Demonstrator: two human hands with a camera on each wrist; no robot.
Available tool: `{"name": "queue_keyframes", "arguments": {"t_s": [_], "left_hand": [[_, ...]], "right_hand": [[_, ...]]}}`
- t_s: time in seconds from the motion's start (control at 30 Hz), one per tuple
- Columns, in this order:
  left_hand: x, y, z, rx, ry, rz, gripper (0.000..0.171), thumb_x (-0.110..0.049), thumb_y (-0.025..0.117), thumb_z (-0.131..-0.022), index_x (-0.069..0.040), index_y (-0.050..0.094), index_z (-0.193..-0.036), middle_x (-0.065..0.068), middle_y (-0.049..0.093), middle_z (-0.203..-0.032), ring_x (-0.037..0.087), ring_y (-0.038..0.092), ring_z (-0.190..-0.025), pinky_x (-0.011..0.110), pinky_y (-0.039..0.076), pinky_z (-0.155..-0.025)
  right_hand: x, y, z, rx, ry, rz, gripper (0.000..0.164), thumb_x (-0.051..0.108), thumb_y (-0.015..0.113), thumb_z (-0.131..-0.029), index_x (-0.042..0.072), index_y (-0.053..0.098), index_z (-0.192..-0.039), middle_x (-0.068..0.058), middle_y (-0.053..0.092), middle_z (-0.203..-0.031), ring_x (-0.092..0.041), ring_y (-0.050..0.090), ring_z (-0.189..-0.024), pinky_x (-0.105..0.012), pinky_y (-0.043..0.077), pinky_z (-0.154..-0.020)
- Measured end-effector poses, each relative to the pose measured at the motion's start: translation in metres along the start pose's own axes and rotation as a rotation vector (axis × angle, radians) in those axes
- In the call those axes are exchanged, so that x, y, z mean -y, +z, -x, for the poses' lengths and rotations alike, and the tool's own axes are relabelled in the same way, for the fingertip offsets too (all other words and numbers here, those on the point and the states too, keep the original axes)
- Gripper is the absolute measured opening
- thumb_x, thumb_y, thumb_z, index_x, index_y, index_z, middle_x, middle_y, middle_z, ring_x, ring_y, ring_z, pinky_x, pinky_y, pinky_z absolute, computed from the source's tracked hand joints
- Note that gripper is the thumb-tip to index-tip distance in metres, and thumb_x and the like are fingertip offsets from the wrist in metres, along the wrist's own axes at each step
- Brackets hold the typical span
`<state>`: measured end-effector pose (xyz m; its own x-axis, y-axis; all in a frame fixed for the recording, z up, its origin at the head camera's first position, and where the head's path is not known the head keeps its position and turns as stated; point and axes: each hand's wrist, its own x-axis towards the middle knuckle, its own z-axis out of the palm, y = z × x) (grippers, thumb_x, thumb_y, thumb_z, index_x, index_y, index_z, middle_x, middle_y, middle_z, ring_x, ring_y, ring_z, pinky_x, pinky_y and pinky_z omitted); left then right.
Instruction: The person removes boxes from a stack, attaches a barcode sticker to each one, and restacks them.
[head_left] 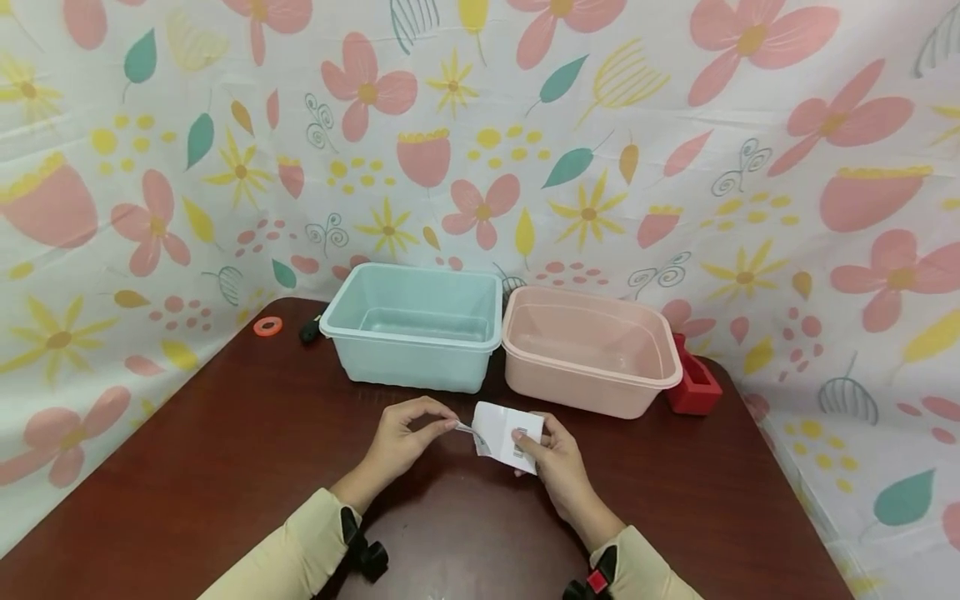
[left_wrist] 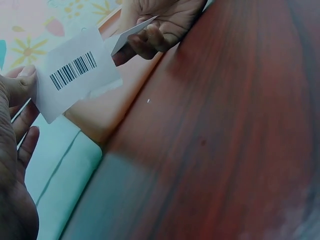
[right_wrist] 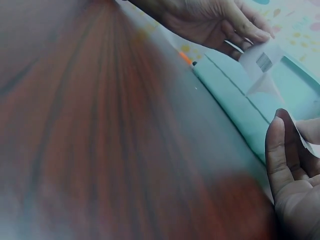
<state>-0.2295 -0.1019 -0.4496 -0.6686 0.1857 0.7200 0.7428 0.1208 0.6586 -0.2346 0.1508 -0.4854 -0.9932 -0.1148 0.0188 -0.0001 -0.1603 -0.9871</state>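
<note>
Above the dark wooden table, my left hand (head_left: 397, 437) pinches one end of a white paper piece between thumb and forefinger. In the left wrist view this piece (left_wrist: 75, 70) carries a black barcode and has a rough, uneven edge facing the other hand. My right hand (head_left: 562, 462) grips a white paper sheet (head_left: 506, 429) with a small barcode, thumb on top and fingers behind. Seen from the head, the left piece is nearly edge-on and meets the sheet's left side. The right wrist view shows the barcoded piece (right_wrist: 260, 55) bending between the hands.
Behind the hands stand a light blue bin (head_left: 412, 362) and a pink bin (head_left: 570, 387), side by side. A red holder (head_left: 693, 396) sits right of the pink one. Left of the blue bin lie an orange ring (head_left: 258, 328) and a small dark object (head_left: 310, 332). A floral cloth (head_left: 480, 125) hangs behind the table.
</note>
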Motion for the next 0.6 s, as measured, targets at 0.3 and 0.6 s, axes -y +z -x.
{"name": "queue_keyframes", "arguments": {"t_s": [0.3, 0.6], "left_hand": [[-0.003, -0.003, -0.003, -0.028, -0.043, -0.029, 0.014, 0.01, 0.077, -0.082, 0.0, 0.074, -0.091, 0.013, 0.073, -0.087, 0.027, 0.069, -0.085, 0.051, 0.053, -0.078], [-0.004, -0.001, -0.001, -0.033, -0.059, -0.044, 0.013, 0.01, 0.076, -0.083, 0.0, 0.074, -0.091, 0.012, 0.073, -0.089, 0.025, 0.069, -0.087, 0.046, 0.053, -0.078]], "right_hand": [[0.005, -0.022, -0.001, -0.034, -0.017, 0.024, 0.035, 0.007, 0.071, -0.094, 0.002, 0.053, -0.124, -0.018, 0.072, -0.097, -0.022, 0.07, -0.074, -0.03, 0.052, -0.051], [0.008, -0.043, 0.003, -0.11, -0.039, 0.225, 0.034, 0.008, 0.073, -0.092, 0.006, 0.056, -0.122, -0.016, 0.073, -0.097, -0.02, 0.071, -0.079, -0.031, 0.057, -0.064]]}}
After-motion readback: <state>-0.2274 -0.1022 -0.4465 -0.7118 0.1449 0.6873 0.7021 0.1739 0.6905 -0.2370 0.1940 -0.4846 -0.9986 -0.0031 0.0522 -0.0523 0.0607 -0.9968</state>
